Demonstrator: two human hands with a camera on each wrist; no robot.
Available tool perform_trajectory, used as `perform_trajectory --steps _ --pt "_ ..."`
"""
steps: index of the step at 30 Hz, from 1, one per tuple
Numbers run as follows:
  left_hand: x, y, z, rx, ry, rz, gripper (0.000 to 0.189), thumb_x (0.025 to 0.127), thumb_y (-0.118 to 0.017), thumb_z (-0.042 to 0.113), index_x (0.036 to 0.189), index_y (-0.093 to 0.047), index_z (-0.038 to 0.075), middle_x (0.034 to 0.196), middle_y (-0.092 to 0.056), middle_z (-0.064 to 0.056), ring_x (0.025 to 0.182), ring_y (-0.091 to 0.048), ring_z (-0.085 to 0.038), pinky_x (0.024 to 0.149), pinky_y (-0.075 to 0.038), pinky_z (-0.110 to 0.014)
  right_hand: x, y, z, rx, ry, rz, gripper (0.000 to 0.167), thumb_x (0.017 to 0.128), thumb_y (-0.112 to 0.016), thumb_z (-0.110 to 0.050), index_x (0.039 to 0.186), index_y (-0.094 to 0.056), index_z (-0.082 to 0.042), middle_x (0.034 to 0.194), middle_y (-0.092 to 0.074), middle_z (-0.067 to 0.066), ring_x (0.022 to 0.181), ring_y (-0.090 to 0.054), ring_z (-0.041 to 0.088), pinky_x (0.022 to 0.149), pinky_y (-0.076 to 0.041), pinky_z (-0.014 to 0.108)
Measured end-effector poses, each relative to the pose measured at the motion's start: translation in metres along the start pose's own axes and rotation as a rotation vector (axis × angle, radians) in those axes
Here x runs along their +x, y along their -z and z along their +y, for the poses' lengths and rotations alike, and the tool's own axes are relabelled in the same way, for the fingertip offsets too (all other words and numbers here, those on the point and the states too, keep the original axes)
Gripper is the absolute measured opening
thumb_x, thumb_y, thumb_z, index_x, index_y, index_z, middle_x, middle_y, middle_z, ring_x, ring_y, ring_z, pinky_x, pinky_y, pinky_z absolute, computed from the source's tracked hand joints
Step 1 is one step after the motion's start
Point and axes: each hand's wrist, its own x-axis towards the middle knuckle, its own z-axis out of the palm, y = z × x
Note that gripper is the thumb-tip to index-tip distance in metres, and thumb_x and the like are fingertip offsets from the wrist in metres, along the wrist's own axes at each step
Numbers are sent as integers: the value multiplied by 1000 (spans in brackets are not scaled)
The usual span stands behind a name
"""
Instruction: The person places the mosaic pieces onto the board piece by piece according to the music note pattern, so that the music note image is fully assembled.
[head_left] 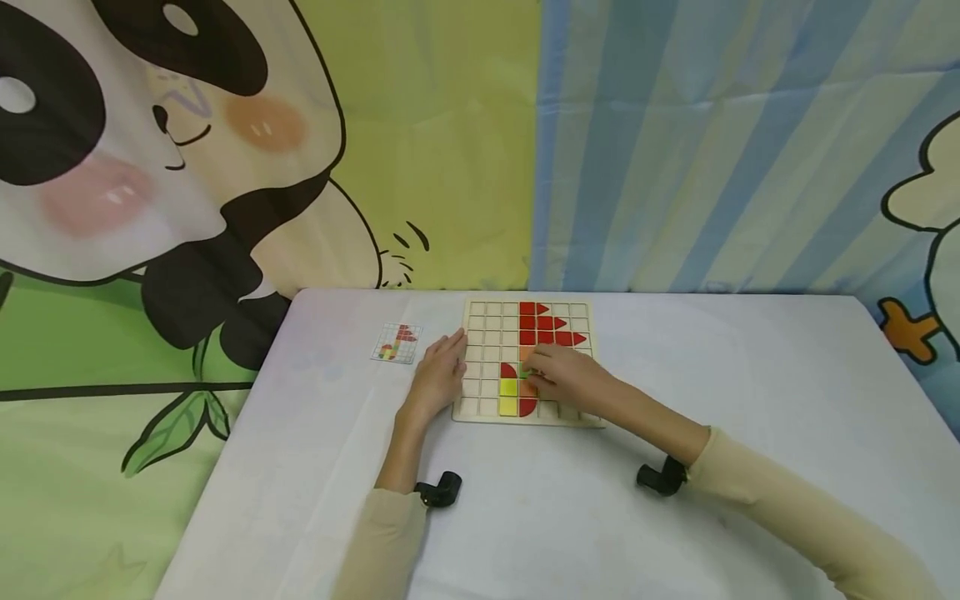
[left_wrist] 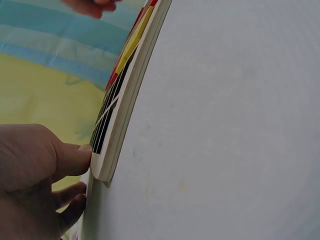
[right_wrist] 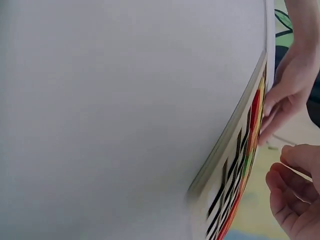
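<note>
A wooden grid board [head_left: 480, 392] lies on the table, with coloured tiles set in its squares. Three rows of red tiles [head_left: 529, 323] end in points at the top. Lower down sit an orange tile [head_left: 527, 354], a partly covered green tile [head_left: 524, 370], two yellow tiles [head_left: 508, 397] and rounded red tiles [head_left: 527, 407]. My left hand [head_left: 438, 375] rests along the board's left edge, its thumb [left_wrist: 75, 155] touching the rim. Over the board's middle hovers my right hand [head_left: 570, 379], fingers loosely bent; its wrist view shows nothing between the fingertips [right_wrist: 287, 157].
A small pattern card [head_left: 396, 343] lies left of the board, showing a similar coloured figure on a grid. White cloth covers the table [head_left: 720, 358]. A printed curtain [head_left: 450, 150] hangs behind the far edge. Black wrist cameras [head_left: 442, 490] sit on both forearms.
</note>
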Motion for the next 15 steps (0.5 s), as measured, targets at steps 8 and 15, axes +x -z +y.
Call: perform_trajectory --steps 8,15 --pt "0 -1 -2 -2 2 -6 53 106 -53 9 157 -41 5 170 -31 -4 159 -22 -32 129 -19 -56 -93 35 38 114 -205 1 17 93 -73 -2 110 -74 -2 102 -72 4 89 -69 18 74 -60 31" --pt "2 -2 -2 -2 10 -17 53 107 -52 10 158 -40 5 170 -30 -3 160 -21 -31 129 -18 -57 -161 51 56 77 -315 49 21 89 -78 -3 109 -75 -2 101 -72 1 86 -68 18 70 -59 25"
